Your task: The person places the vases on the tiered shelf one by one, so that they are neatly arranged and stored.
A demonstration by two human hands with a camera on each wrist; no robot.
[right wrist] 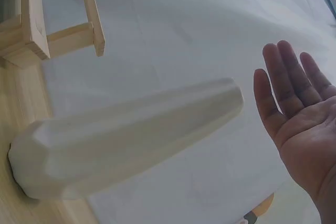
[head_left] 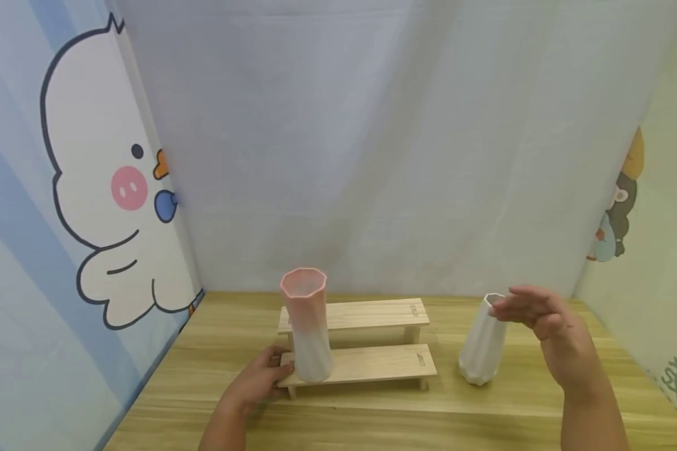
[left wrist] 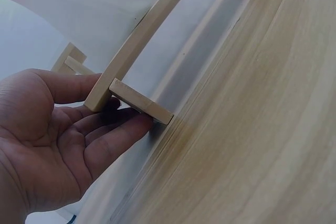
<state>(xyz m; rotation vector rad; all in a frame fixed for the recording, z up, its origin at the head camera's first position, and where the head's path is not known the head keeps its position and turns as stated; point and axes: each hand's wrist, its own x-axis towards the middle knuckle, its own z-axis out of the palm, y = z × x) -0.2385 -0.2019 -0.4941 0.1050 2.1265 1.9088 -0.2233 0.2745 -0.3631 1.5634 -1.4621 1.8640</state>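
Note:
My left hand (head_left: pixel 256 379) grips the left end of the lower step of a two-tier wooden stand (head_left: pixel 378 363). In the left wrist view, one digit lies along the board's end and the other fingers curl beneath, against the short leg (left wrist: pixel 142 101). On that lower step, beside the hand, a pink-to-white fluted vase (head_left: pixel 309 326) stands upright. A white ribbed vase (head_left: pixel 482 347) stands on the table to the stand's right. My right hand (head_left: pixel 553 332) is raised near its mouth, fingers extended; the right wrist view shows a gap between the fingers and the white vase (right wrist: pixel 142 135).
The stand's upper step (head_left: pixel 372 315) is behind the lower one. Beneath everything is a wood-grain table (head_left: pixel 203 357). A pale curtain (head_left: pixel 344 156) hangs along its back edge, and printed cloth panels with cartoon figures (head_left: pixel 96 188) close off both sides.

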